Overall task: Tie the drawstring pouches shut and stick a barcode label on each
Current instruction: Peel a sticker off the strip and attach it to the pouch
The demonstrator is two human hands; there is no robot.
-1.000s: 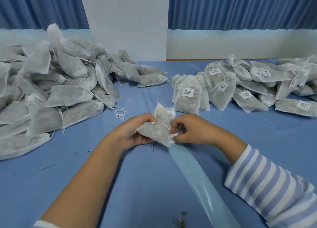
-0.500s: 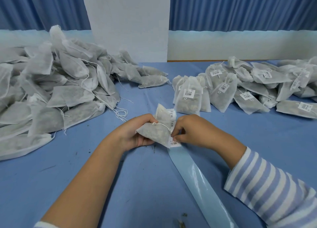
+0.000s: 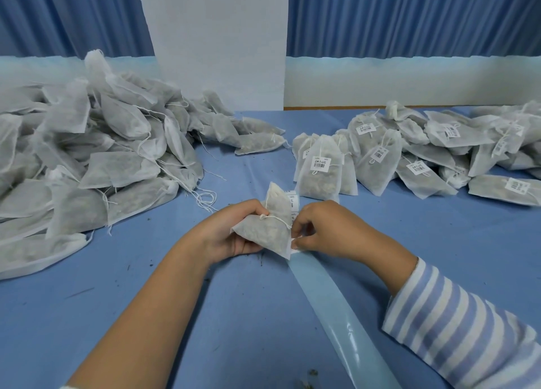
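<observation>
- Table [image 3: 248,315]: lying blue under everything, carrying both piles, the strip and scattered dark crumbs.
- Curtain [image 3: 409,16]: hanging blue and pleated behind the table, being broken in the middle by a white panel [image 3: 216,37].
- Left pile [image 3: 96,166]: sprawling at the far left of the table; white filled pouches lying heaped without labels, loose strings trailing from the near edge.
- Right pile [image 3: 424,151]: lying at the far right, well apart from the left pile; pouches showing barcode labels, several standing upright at the pile's left end.
- Strip [image 3: 336,309]: running as a glossy pale-blue band from the near right edge up to the hands, its far end carrying white labels behind the pouch.
- Left hand [image 3: 231,230]: gripping the pouch from the left, fingers curling under it, thumb pressing at the neck.
- Right hand [image 3: 325,230]: curling tight, fingertips pinching the label at the strip.
- Pouch [image 3: 263,230]: being held just above the table's centre, between both hands, neck cinched, mouth pointing up and away.
- Label [image 3: 293,250]: showing only as a white corner under the right fingertips, touching the pouch's lower corner.
- Drawstring [image 3: 275,218]: crossing the pouch's neck, knotted near the left thumb.
</observation>
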